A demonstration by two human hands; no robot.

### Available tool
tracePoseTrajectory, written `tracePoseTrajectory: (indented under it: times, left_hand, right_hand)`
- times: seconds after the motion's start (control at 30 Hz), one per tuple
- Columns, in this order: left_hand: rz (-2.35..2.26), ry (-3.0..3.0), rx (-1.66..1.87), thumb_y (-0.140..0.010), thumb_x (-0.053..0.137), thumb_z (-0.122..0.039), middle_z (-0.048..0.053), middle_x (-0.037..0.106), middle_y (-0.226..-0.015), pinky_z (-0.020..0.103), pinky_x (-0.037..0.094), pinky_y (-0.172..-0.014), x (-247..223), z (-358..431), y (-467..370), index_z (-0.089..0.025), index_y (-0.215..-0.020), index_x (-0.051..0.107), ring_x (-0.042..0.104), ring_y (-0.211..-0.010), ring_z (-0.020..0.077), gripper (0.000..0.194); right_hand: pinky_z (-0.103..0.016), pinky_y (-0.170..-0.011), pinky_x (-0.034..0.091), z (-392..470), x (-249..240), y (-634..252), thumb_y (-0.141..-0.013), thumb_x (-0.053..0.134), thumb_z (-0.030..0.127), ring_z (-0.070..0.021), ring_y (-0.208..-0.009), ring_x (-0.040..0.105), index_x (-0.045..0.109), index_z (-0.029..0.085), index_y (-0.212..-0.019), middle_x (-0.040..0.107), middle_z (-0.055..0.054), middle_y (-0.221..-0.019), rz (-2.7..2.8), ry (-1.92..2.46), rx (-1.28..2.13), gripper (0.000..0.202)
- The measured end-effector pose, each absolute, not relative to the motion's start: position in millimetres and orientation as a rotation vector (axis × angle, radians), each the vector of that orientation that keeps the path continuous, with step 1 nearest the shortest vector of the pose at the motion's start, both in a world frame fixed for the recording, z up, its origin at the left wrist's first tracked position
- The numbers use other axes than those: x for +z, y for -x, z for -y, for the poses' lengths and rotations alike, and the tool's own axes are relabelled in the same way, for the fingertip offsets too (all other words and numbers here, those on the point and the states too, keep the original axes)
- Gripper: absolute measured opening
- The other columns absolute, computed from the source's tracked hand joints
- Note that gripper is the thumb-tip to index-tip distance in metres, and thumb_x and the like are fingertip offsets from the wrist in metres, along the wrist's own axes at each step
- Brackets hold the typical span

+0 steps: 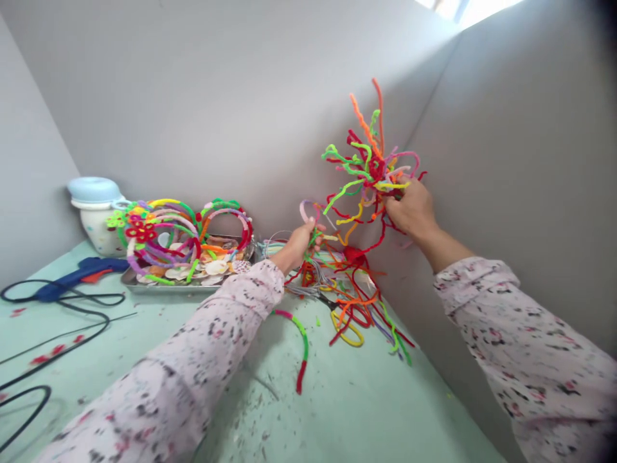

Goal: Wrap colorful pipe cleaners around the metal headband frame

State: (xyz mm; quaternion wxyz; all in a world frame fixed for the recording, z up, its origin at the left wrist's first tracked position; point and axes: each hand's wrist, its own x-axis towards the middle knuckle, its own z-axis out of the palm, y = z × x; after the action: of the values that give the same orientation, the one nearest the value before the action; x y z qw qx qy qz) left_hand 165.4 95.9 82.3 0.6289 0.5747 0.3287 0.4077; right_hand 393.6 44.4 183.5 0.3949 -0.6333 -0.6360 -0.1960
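My right hand (414,206) is closed round a big tangled bunch of coloured pipe cleaners (373,167), raised above the table against the grey wall. Red, orange, green, yellow and pink stems stick out of it on all sides. Lower and to the left, my left hand (301,244) pinches a few green and pale stems over a loose pile of pipe cleaners (357,305) at the table's back right. A curved strip (304,344) of pink, green and red lies on the table in front of my left hand.
A metal tray (168,289) holds shells and several wrapped coloured hoops (226,209). Behind it at the left stands a white jar (99,225) with a blue lid. A blue glue gun (72,280) and black cable (96,321) lie on the green table (366,399). Grey walls enclose the back and right.
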Motion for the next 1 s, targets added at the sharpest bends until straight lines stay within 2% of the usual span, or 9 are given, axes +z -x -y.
tracePoseTrajectory:
  times: [0.1, 0.23, 0.3, 0.4, 0.47, 0.6, 0.7, 0.83, 1.0]
  left_hand:
    - [-0.909, -1.339, 0.933, -0.079, 0.062, -0.03, -0.002, 0.051, -0.057, 0.023, 0.033, -0.048, 71, -105, -182, -0.016, -0.091, 0.052, 0.051, -0.052, 0.0134, 0.021]
    - [-0.995, -1.379, 0.992, -0.061, 0.072, -0.007, 0.004, 0.059, -0.066, 0.024, 0.034, -0.056, 68, -105, -178, -0.017, -0.085, 0.053, 0.059, -0.073, 0.0197, 0.032]
    - [-0.988, -1.377, 0.986, -0.061, 0.072, -0.008, 0.004, 0.06, -0.066, 0.024, 0.037, -0.059, 70, -104, -171, -0.017, -0.08, 0.053, 0.061, -0.078, 0.0208, 0.028]
    - [-0.919, -1.344, 0.874, -0.07, 0.065, -0.013, 0.004, 0.06, -0.062, 0.025, 0.042, -0.059, 74, -99, -159, -0.016, -0.073, 0.054, 0.062, -0.07, 0.0189, 0.011]
    - [-0.846, -1.301, 0.75, -0.076, 0.055, -0.015, 0.008, 0.064, -0.066, 0.027, 0.048, -0.061, 75, -95, -152, -0.014, -0.074, 0.056, 0.064, -0.067, 0.018, 0.002]
    - [-0.645, -1.132, 0.508, -0.081, 0.047, -0.018, 0.017, 0.068, -0.084, 0.027, 0.054, -0.066, 76, -87, -141, -0.012, -0.08, 0.055, 0.068, -0.075, 0.019, 0.01]
    - [-0.492, -0.94, 0.404, -0.084, 0.045, -0.021, 0.017, 0.068, -0.091, 0.023, 0.055, -0.062, 74, -87, -136, -0.011, -0.089, 0.055, 0.069, -0.078, 0.0186, 0.014]
    - [-0.376, -0.864, 0.385, -0.088, 0.048, -0.027, 0.013, 0.068, -0.089, 0.017, 0.05, -0.049, 68, -92, -137, -0.013, -0.094, 0.054, 0.067, -0.066, 0.0136, 0.017]
    - [-0.341, -0.916, 0.476, -0.087, 0.053, -0.026, 0.009, 0.068, -0.079, 0.014, 0.042, -0.04, 64, -89, -146, -0.013, -0.099, 0.058, 0.057, -0.051, 0.0079, 0.019]
  right_hand:
    - [-0.044, -0.088, 0.042, -44, 177, -392, -0.082, 0.052, 0.027, -0.0293, -0.1, 0.055, 0.064, 0.021, -0.101, 0.064, -0.011, -0.102, 1.673, 1.599, -0.7, 0.023]
    - [-0.041, -0.085, 0.044, -42, 161, -387, -0.08, 0.052, 0.023, -0.0276, -0.097, 0.056, 0.063, 0.02, -0.107, 0.065, -0.011, -0.102, 1.722, 1.622, -0.741, 0.029]
    - [-0.04, -0.084, 0.044, -42, 152, -383, -0.079, 0.053, 0.021, -0.0272, -0.097, 0.057, 0.063, 0.019, -0.108, 0.064, -0.011, -0.102, 1.719, 1.634, -0.742, 0.031]
    - [-0.039, -0.083, 0.044, -42, 141, -377, -0.078, 0.054, 0.022, -0.0265, -0.095, 0.057, 0.064, 0.019, -0.107, 0.064, -0.01, -0.099, 1.736, 1.618, -0.733, 0.03]
    - [-0.039, -0.085, 0.043, -43, 137, -373, -0.078, 0.053, 0.02, -0.0265, -0.095, 0.056, 0.064, 0.018, -0.108, 0.064, -0.011, -0.098, 1.747, 1.601, -0.73, 0.032]
    - [-0.041, -0.084, 0.042, -47, 131, -364, -0.075, 0.054, 0.017, -0.0277, -0.095, 0.055, 0.064, 0.017, -0.108, 0.063, -0.012, -0.098, 1.743, 1.589, -0.741, 0.034]
    - [-0.041, -0.082, 0.043, -50, 129, -358, -0.074, 0.055, 0.018, -0.0282, -0.093, 0.055, 0.065, 0.016, -0.104, 0.063, -0.012, -0.096, 1.756, 1.569, -0.759, 0.032]
    - [-0.039, -0.079, 0.043, -50, 125, -349, -0.076, 0.055, 0.02, -0.027, -0.09, 0.055, 0.065, 0.017, -0.105, 0.063, -0.011, -0.094, 1.796, 1.52, -0.756, 0.031]
    - [-0.038, -0.079, 0.043, -45, 119, -335, -0.078, 0.053, 0.021, -0.0263, -0.092, 0.055, 0.064, 0.018, -0.107, 0.063, -0.011, -0.097, 1.873, 1.496, -0.673, 0.031]
